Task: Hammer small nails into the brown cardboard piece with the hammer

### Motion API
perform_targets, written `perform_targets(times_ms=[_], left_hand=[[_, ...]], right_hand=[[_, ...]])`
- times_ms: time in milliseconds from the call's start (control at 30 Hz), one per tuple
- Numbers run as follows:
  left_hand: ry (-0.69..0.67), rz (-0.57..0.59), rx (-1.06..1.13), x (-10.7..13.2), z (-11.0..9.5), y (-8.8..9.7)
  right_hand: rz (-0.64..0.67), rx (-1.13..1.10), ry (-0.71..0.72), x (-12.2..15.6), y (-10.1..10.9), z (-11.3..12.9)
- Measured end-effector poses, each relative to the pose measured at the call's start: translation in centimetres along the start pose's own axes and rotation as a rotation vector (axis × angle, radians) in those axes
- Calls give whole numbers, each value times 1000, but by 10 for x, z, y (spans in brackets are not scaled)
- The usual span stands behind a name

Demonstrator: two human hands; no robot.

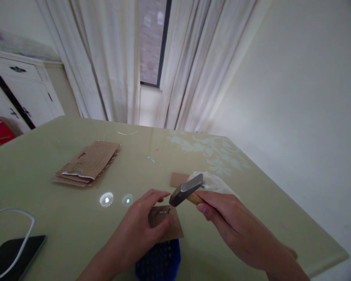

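My right hand (236, 222) is wrapped round the wooden handle of a hammer (187, 190). Its steel head is tilted just above a small piece of cardboard (175, 229). My left hand (134, 230) steadies that cardboard, thumb lying across its face and index finger stretched along the far side. Several small nail-like metal bits (163, 212) stand in a row near the cardboard's upper edge, and the hammer head is close to the one at the right end. Under the near edge is a blue perforated basket (160, 261), partly hidden by my left hand.
A stack of punched cardboard sheets (90, 162) lies at the left. Beyond the hammer are a cardboard scrap (179, 179) and a crumpled white plastic bag (218, 181). A small screw-like piece (151, 159) rests farther back. A dark tablet-like device (17, 255) and white cable (31, 222) occupy the left corner.
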State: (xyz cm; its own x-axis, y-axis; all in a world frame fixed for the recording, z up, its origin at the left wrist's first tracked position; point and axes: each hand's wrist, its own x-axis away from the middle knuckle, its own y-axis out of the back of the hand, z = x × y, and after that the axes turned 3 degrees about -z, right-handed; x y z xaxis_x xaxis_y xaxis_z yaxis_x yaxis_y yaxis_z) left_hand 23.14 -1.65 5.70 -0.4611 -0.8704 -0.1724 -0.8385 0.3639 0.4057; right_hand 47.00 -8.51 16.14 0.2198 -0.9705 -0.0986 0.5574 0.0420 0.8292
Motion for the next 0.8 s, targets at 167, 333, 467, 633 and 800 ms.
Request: perform_targets(times_ms=[167, 333, 467, 633, 800], left_hand=[[132, 60, -22, 3, 5, 2], [176, 81, -8, 4, 6, 2], [157, 82, 10, 3, 8, 2], [172, 114, 46, 1, 9, 2], [177, 99, 62, 2, 7, 3]], right_hand=[[82, 95, -15, -3, -17, -3], [48, 111, 6, -4, -27, -7], [66, 141, 25, -3, -32, -8], [30, 141, 7, -3, -35, -9], [40, 104, -44, -2, -38, -9]])
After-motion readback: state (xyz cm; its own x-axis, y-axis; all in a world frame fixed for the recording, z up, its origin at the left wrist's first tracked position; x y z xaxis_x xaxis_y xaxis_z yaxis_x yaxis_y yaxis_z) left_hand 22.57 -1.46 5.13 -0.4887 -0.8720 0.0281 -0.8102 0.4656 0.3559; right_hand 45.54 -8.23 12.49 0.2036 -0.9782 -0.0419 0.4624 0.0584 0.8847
